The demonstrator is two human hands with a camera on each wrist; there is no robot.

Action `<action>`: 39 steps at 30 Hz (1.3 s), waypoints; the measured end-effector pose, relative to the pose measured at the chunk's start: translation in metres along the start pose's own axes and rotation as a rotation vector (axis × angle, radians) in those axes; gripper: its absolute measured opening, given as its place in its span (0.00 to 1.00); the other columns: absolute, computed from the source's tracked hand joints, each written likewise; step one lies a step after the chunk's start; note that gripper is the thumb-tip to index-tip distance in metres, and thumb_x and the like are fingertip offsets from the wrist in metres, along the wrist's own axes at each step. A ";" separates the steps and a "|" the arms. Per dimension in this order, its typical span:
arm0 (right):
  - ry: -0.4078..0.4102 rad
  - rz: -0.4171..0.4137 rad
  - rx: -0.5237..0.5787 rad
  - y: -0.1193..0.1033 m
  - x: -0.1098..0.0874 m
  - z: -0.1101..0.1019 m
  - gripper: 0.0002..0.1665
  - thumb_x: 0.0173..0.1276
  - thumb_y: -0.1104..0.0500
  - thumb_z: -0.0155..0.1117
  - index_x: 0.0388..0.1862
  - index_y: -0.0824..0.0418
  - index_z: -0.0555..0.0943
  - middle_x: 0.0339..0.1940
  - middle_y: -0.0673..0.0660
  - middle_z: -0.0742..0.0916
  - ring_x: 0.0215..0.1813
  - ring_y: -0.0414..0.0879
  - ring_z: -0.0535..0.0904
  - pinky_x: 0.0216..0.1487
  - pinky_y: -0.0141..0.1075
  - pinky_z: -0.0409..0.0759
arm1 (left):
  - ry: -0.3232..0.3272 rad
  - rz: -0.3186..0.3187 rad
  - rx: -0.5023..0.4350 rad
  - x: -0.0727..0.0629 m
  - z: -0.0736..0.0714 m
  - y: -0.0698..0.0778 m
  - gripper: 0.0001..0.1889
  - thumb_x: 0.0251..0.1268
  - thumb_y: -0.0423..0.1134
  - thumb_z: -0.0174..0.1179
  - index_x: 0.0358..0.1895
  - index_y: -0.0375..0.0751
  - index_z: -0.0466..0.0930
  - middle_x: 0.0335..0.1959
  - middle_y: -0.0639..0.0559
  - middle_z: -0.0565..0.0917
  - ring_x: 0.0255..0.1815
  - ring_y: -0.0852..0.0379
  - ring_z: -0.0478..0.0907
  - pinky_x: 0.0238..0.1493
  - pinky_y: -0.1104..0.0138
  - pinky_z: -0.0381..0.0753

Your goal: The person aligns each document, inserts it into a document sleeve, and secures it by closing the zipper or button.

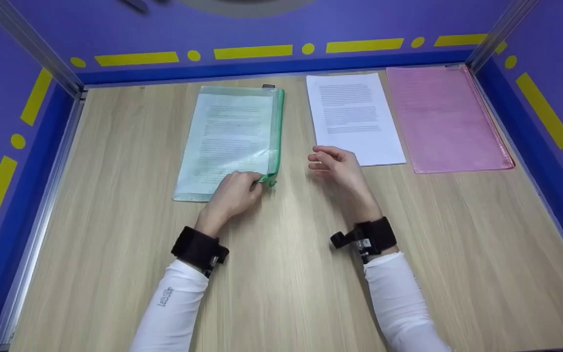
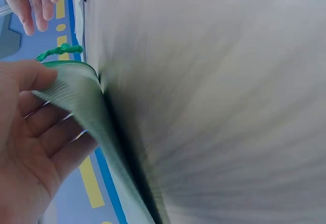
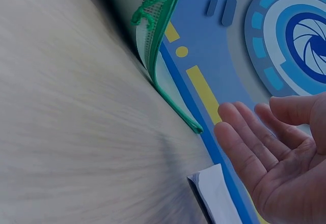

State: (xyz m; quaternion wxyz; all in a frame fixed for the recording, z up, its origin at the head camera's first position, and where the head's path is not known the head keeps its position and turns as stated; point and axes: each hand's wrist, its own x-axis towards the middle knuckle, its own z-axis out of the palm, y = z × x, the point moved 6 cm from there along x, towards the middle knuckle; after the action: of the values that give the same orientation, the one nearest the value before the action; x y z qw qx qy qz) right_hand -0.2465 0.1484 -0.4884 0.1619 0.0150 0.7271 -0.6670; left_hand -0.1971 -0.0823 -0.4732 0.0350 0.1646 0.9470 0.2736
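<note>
Left hand pinched the pouch by its raised corner; right hand, relaxed, held nothing. We judged the zip being readied, next needing both hands.

From the head, we look forward and down over the wood-grain tabletop; from each wrist, we look across it, low, close and tilted, both sharing the green zip pouch.
</note>
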 end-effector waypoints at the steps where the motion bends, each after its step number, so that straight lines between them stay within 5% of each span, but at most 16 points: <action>1: -0.001 0.000 -0.002 0.000 0.000 0.000 0.24 0.77 0.56 0.55 0.65 0.66 0.75 0.55 0.65 0.86 0.47 0.42 0.88 0.51 0.36 0.86 | 0.019 -0.005 -0.007 0.000 -0.002 0.000 0.10 0.67 0.33 0.53 0.29 0.43 0.83 0.22 0.54 0.79 0.24 0.58 0.69 0.30 0.66 0.72; 8: -0.027 -0.002 -0.016 0.001 0.001 0.006 0.25 0.76 0.54 0.56 0.66 0.67 0.74 0.57 0.65 0.85 0.50 0.44 0.86 0.53 0.35 0.85 | 0.126 -0.013 -0.060 0.000 -0.014 0.004 0.12 0.69 0.33 0.53 0.44 0.40 0.88 0.21 0.54 0.80 0.22 0.60 0.69 0.27 0.68 0.71; 15: -0.095 -0.095 -0.058 -0.007 -0.007 0.023 0.27 0.74 0.53 0.60 0.64 0.68 0.76 0.59 0.67 0.84 0.52 0.45 0.85 0.55 0.37 0.85 | 0.265 0.052 -0.103 -0.003 -0.028 0.008 0.13 0.69 0.31 0.55 0.50 0.37 0.87 0.41 0.46 0.90 0.35 0.56 0.84 0.42 0.59 0.86; 20: -0.160 -0.180 -0.148 -0.012 -0.013 0.042 0.27 0.73 0.54 0.62 0.63 0.70 0.77 0.60 0.65 0.84 0.58 0.49 0.83 0.57 0.38 0.84 | 0.331 0.088 -0.119 -0.005 -0.034 0.012 0.11 0.69 0.31 0.57 0.49 0.37 0.87 0.44 0.44 0.90 0.43 0.51 0.88 0.45 0.58 0.87; 26: -0.232 -0.243 -0.249 -0.013 -0.016 0.063 0.30 0.70 0.53 0.66 0.66 0.65 0.75 0.61 0.63 0.84 0.63 0.53 0.81 0.63 0.45 0.80 | 0.328 0.087 -0.136 -0.005 -0.036 0.018 0.12 0.70 0.30 0.57 0.51 0.37 0.86 0.46 0.44 0.90 0.47 0.50 0.88 0.46 0.58 0.87; 39: -0.303 -0.264 -0.226 -0.014 -0.008 0.080 0.32 0.64 0.59 0.72 0.65 0.70 0.76 0.61 0.67 0.83 0.64 0.63 0.80 0.65 0.45 0.80 | 0.306 0.075 -0.119 -0.005 -0.042 0.021 0.13 0.70 0.30 0.57 0.53 0.39 0.86 0.47 0.45 0.89 0.50 0.50 0.87 0.49 0.58 0.86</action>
State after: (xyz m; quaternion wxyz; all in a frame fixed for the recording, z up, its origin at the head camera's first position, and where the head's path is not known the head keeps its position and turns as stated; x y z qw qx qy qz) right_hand -0.2248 0.0705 -0.4770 0.1813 -0.1988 0.7602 -0.5913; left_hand -0.1932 -0.0886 -0.4270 -0.1103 0.1540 0.9166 0.3522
